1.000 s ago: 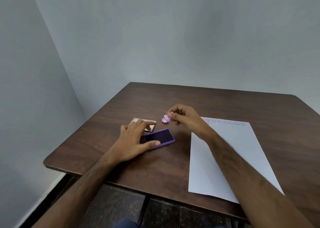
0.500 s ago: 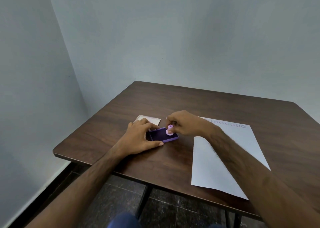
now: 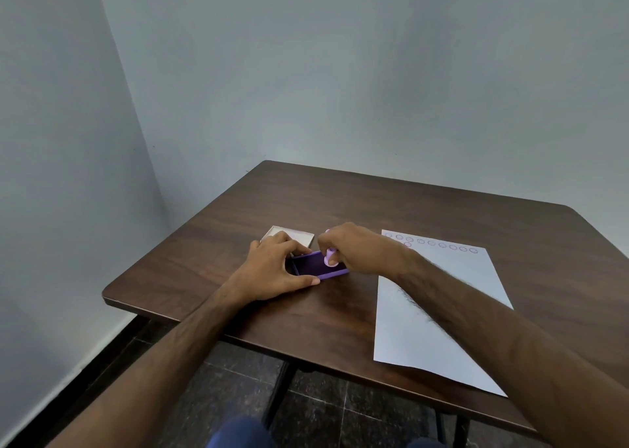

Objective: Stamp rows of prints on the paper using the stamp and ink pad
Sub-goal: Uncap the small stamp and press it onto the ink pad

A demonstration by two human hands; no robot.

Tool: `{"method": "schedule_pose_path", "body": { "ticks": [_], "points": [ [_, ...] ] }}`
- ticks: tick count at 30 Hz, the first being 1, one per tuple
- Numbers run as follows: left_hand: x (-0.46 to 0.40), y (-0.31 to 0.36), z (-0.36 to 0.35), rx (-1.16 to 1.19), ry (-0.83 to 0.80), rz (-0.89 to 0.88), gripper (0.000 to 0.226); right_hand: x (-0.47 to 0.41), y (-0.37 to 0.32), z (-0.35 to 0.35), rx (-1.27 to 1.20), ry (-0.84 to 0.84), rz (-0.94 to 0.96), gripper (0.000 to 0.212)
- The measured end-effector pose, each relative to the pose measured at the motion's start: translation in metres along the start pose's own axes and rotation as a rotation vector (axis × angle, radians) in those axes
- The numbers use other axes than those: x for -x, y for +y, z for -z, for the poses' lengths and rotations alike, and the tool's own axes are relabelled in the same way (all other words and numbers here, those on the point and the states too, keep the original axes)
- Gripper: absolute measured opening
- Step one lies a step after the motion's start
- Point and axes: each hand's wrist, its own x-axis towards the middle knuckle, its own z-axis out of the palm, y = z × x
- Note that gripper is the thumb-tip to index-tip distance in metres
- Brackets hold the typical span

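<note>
A purple ink pad point(image 3: 315, 266) lies open near the middle of the brown table point(image 3: 374, 206). My left hand point(image 3: 275, 269) grips the pad's left end, thumb along its near edge. My right hand point(image 3: 357, 248) pinches a small pink stamp point(image 3: 330, 256) and holds it upright with its face down on the pad's right part. A white sheet of paper point(image 3: 439, 311) lies to the right, with a row of several round purple prints point(image 3: 437, 244) along its far edge and one print point(image 3: 407, 244) below the row's left end.
The ink pad's pale lid point(image 3: 289, 236) lies just behind my left hand. The table stands in a room corner, with bare walls on the left and behind. Below the near table edge I see a dark tiled floor point(image 3: 323, 406) and a table leg point(image 3: 279, 393).
My right hand brought the stamp from above the table down onto the ink pad. My left hand closed in on the pad's left end. My view shifted left.
</note>
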Motion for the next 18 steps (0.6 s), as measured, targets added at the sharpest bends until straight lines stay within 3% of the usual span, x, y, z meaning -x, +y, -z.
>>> {"method": "schedule_pose_path", "body": {
  "ticks": [3,7,18],
  "points": [
    [0.0002,0.0003,0.0006,0.004,0.003,-0.002,0.068,0.0019,0.0018,0.0008,-0.048,0.002,-0.009,0.037],
    [0.0,0.0012,0.0014,0.004,-0.002,0.002,0.065,0.0036,-0.0034,0.0008,-0.07,0.013,-0.064,0.017],
    [-0.001,-0.0002,0.0005,-0.012,-0.011,-0.002,0.066,0.0016,-0.0075,0.0016,-0.08,-0.012,-0.096,0.015]
  ]
}}
